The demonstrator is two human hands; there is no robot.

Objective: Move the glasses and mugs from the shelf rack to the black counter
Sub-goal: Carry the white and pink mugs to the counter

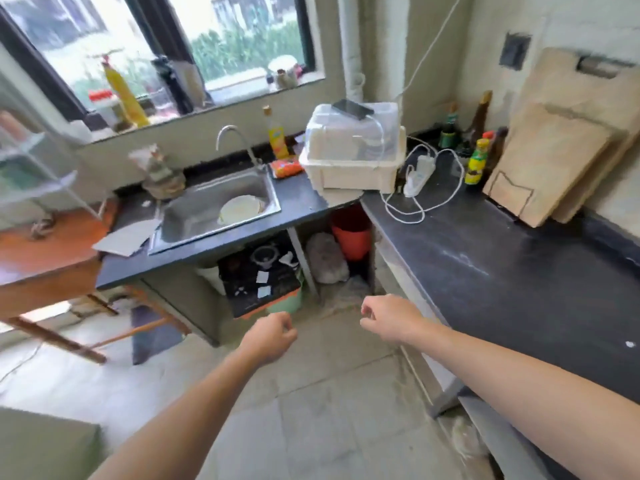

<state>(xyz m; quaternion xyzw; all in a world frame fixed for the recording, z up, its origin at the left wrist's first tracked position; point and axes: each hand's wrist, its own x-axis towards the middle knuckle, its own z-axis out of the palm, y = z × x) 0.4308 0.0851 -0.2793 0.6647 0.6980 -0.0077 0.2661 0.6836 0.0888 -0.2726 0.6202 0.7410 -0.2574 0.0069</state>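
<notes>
The black counter [502, 268] runs along the right side, its near stretch bare. A white shelf rack [38, 181] shows only partly at the far left edge, blurred; I cannot make out glasses or mugs on it. My left hand [273, 336] hangs over the floor in front of the sink unit, fingers loosely curled and holding nothing. My right hand [388, 318] is near the counter's front edge, fingers curled the same way, with nothing in it.
A steel sink [194, 216] holds a white plate [239, 209]. A white dish box [353, 150] with a phone on top sits at the corner. A power strip [419, 174] with cables, sauce bottles [476, 161] and wooden cutting boards [561, 157] stand at the counter's back. A wooden table [45, 261] is at left.
</notes>
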